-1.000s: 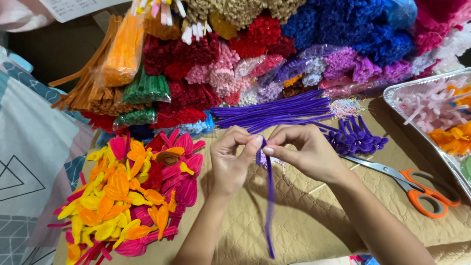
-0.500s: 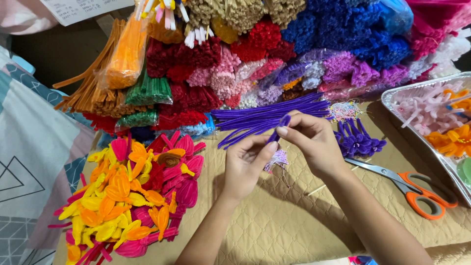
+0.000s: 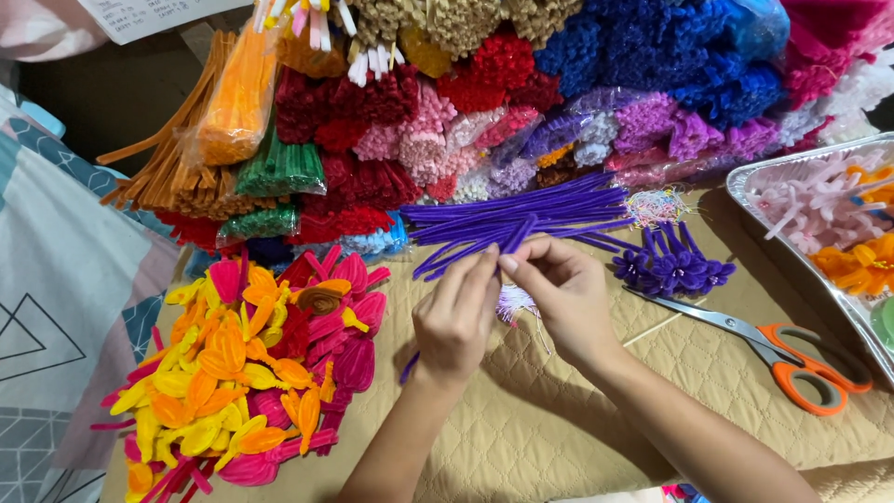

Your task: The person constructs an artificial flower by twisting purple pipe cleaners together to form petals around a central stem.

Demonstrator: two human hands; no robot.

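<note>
My left hand (image 3: 456, 317) and my right hand (image 3: 559, 289) meet over the tan quilted mat (image 3: 596, 419). Together they pinch one purple pipe cleaner (image 3: 515, 237). Its upper end sticks out between the fingertips and its lower end shows below my left wrist. A small whitish-pink tuft (image 3: 515, 302) lies under the hands. A loose bundle of purple pipe cleaners (image 3: 521, 219) lies just behind them. To the right sits a cluster of finished purple pieces (image 3: 675, 265).
Orange-handled scissors (image 3: 792, 359) lie at right. A metal tray (image 3: 754, 182) with pink and orange pieces stands at the right edge. Yellow, orange and pink petal shapes (image 3: 251, 363) are heaped at left. Packs of coloured pipe cleaners (image 3: 484, 84) fill the back.
The long purple pipe cleaner that hung down between my hands has been drawn up. Both hands have shifted slightly toward the purple bundle.
</note>
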